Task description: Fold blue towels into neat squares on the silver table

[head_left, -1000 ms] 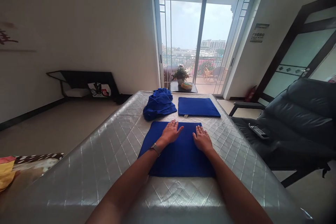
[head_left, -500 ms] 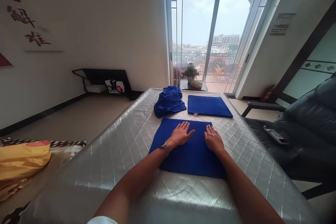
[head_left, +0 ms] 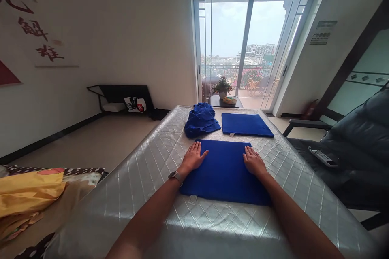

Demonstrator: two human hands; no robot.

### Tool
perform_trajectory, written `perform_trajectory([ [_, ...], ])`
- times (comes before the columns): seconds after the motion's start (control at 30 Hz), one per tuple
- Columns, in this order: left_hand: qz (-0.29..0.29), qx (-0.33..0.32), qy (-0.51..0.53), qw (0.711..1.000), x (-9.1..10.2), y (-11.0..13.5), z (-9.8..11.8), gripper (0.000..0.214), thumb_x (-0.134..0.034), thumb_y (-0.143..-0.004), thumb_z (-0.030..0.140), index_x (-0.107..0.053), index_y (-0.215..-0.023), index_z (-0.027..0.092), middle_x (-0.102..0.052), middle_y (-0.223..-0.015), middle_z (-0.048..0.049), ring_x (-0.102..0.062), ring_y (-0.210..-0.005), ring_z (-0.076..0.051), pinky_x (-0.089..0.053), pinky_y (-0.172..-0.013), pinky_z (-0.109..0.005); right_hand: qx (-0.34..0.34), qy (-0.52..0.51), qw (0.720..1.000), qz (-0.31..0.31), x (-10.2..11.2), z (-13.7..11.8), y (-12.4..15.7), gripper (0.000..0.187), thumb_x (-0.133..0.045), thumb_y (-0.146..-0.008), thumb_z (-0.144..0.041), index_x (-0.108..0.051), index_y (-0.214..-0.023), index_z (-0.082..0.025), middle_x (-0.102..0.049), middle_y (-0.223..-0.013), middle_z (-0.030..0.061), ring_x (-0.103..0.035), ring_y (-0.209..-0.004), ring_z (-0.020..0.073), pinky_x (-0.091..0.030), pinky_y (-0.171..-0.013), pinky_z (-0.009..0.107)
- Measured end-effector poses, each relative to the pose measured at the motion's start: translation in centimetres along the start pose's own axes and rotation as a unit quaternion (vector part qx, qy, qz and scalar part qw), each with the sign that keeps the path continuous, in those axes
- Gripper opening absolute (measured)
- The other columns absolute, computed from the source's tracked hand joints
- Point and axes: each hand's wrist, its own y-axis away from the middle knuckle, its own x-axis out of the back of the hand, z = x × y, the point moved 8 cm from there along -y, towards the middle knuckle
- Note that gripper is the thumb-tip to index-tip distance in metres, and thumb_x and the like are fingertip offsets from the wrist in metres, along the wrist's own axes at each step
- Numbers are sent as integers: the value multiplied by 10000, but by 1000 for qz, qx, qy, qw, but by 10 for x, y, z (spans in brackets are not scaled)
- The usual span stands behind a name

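A blue folded cloth lies flat in front of me, with a small white tag sticking out at its near left corner. My left hand rests flat on its left edge, fingers stretched out and thumb apart. On the right edge lies my right hand, also flat with its fingers extended. Neither hand holds anything. Beyond them, a second blue folded cloth lies flat at the right, its tag showing on the near edge. A crumpled pile of blue cloth sits to its left.
All the cloths lie on a table with a silvery quilted cover. A dark armchair with a remote-like device stands at the right. Yellow fabric lies at the lower left. A potted plant stands beyond the table, before the sliding glass door.
My left hand has slid left across the cloth from near its middle to its left edge, uncovering the near left tag. My right hand stays at the right edge. The camera view has shifted slightly.
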Motion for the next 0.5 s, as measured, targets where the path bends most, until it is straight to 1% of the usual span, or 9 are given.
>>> perform_trajectory([
  [0.07,0,-4,2,1000,0,-1,1,872,-116,-988,676,-279,-1550,29,-224,-1623,-191,-170,-1519,-281,-165,-1229,-441,-6,3,1000,-12,4,0,-3,632,-206,-997,-347,-279,-1563,-74,-244,-1636,97,-197,-1510,207,-155,-1214,386],
  [0.17,2,-3,7,1000,1,-1,0,860,-124,-989,677,-276,-1555,47,-230,-1623,-187,-170,-1518,-282,-168,-1227,-449,-8,6,1000,-18,12,-1,-14,622,-235,-989,-359,-361,-1532,-83,-325,-1604,118,-273,-1486,239,-183,-1206,424],
  [0.23,3,-1,11,1000,1,-1,-1,852,-130,-989,675,-270,-1559,57,-225,-1626,-180,-172,-1518,-280,-171,-1228,-447,-4,7,1000,-12,15,-3,-23,633,-220,-997,-384,-351,-1536,-78,-312,-1609,121,-251,-1493,240,-174,-1209,421],
  [0.3,4,-1,12,1000,1,-1,-1,854,-128,-989,675,-272,-1558,55,-219,-1628,-177,-179,-1517,-278,-174,-1229,-442,0,7,1000,-2,14,-3,-29,656,-199,-1006,-413,-294,-1556,-67,-252,-1632,112,-191,-1512,225,-151,-1217,404],
  [0.37,5,-3,10,1000,1,0,-1,866,-116,-989,674,-273,-1555,38,-217,-1628,-180,-190,-1516,-278,-173,-1232,-432,-2,5,1000,3,8,0,-33,668,-190,-1010,-423,-252,-1567,-60,-212,-1645,100,-155,-1520,213,-132,-1223,391],
  [0.5,2,-8,-2,1000,1,1,0,886,-98,-990,668,-261,-1551,2,-223,-1626,-187,-180,-1519,-276,-154,-1237,-413,-2,0,1000,13,-2,3,-33,674,-187,-1011,-424,-240,-1569,-51,-207,-1647,94,-146,-1522,210,-117,-1227,379],
])
